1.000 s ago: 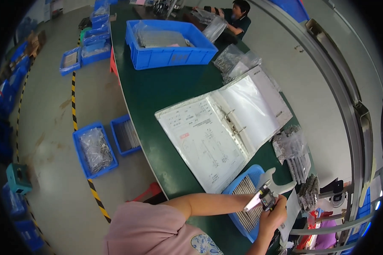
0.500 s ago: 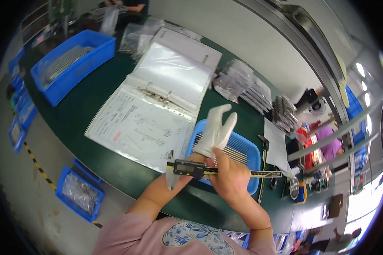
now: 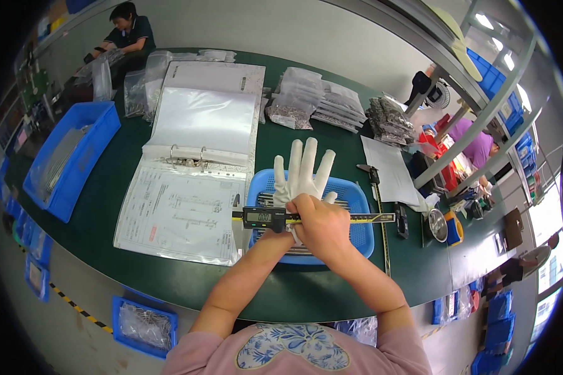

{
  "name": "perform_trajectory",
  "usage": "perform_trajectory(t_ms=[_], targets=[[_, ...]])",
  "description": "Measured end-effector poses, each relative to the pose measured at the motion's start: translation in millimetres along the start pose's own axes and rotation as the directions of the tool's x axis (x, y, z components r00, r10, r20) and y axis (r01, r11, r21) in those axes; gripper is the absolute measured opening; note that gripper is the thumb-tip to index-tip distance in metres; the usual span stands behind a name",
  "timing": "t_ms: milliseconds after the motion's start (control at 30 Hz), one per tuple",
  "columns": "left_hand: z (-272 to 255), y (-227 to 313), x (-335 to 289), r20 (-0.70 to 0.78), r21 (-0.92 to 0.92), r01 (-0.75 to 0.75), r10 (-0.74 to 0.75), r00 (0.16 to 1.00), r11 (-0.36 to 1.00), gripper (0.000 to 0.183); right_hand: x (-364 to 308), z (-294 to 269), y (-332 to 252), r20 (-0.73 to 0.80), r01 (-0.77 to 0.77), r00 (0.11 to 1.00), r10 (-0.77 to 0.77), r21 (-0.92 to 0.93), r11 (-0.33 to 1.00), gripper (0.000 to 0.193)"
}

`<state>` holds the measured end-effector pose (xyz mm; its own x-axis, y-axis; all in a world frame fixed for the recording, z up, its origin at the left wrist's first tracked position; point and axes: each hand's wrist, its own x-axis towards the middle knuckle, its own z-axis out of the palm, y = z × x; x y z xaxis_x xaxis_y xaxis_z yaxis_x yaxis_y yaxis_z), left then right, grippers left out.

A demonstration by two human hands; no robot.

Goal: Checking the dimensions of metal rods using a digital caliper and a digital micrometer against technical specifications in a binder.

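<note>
A white glove [image 3: 303,181] covers my left hand [image 3: 301,167], whose fingers are spread above a light blue perforated basket [image 3: 364,250]. Bare, my right hand [image 3: 322,222] is closed around a black digital caliper [image 3: 266,218], held level across my left wrist. The caliper's jaws point left and look closed together. My right fingers lie at the glove's cuff, but whether they also pinch it is hidden. Several thin metal rods [image 3: 268,200] lie in the basket beneath both hands.
Left of the basket lies an open ring binder [image 3: 181,215] with a drawing sheet. A blue bin [image 3: 69,209] stands at far left. Bagged parts [image 3: 341,106] are stacked behind. At right are another caliper [image 3: 373,177], white paper [image 3: 391,169] and a metal bowl [image 3: 437,226]. Another person [image 3: 131,34] sits at far left.
The glove's fingers were partly bent and bunched; now they stand spread and straight. My right hand and the caliper remain at the left wrist. The whole view has turned and shifted.
</note>
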<state>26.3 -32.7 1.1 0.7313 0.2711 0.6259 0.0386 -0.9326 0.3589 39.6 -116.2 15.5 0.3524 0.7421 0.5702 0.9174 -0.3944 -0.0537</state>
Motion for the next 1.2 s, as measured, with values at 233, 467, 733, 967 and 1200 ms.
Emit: perform_trajectory(t_ms=[233,467,733,967,1200], targets=[[-2.6,10.1,-9.5,-0.061,-0.064,-0.119,0.116,0.991,0.991,0.073,-14.0,0.3,-14.3,0.159,-0.065,0.985,0.059,0.029,0.997,0.018],[17.0,10.0,-16.1,0.073,-0.201,-0.057,0.073,0.995,0.978,0.056,-18.5,6.5,-12.4,0.124,-0.072,0.99,0.069,0.024,0.997,0.019],[14.0,-33.9,4.6,0.48,-0.873,0.416,-0.288,0.829,-0.256,0.054,-24.7,-10.3,-17.7,0.076,-0.068,0.995,0.058,0.139,0.988,0.037],[-7.4,-25.3,4.8,0.216,-0.437,-0.019,-0.126,0.968,-0.899,0.056,-24.5,-4.7,-7.9,-0.043,0.015,0.999,-0.007,0.167,0.986,0.046],[-10.6,-19.6,10.2,0.183,-0.514,0.023,-0.083,0.98,-0.857,0.067,-20.3,-0.1,-8.0,-0.059,0.086,0.995,-0.078,0.144,0.986,0.018]])
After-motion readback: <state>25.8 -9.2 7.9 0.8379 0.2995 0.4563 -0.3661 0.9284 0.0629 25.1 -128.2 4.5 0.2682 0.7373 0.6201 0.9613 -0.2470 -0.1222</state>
